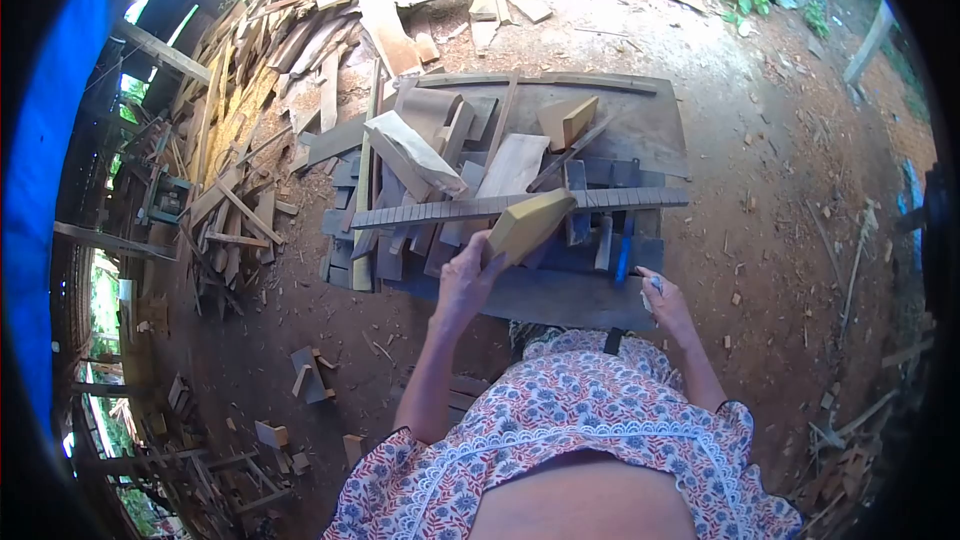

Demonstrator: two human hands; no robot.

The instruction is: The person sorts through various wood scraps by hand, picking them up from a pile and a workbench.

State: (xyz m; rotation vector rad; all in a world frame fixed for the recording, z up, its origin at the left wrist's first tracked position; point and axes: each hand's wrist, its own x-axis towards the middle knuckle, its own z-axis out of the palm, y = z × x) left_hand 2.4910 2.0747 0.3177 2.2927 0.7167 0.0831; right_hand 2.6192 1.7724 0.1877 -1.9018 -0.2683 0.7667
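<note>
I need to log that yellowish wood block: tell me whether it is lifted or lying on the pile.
Lifted. The left hand grips the wood block by its lower end, tilted up above the long notched strip and the pile.

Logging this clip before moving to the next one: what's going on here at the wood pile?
A person stands outdoors at a low table heaped with offcuts. Their left hand grips a yellowish wooden block, held tilted above the pile and across a long notched strip. Their right hand rests at the table's near edge, closed around a small pale thing by a blue tool; what it is cannot be made out. Scrap boards litter the dirt to the left.
</note>
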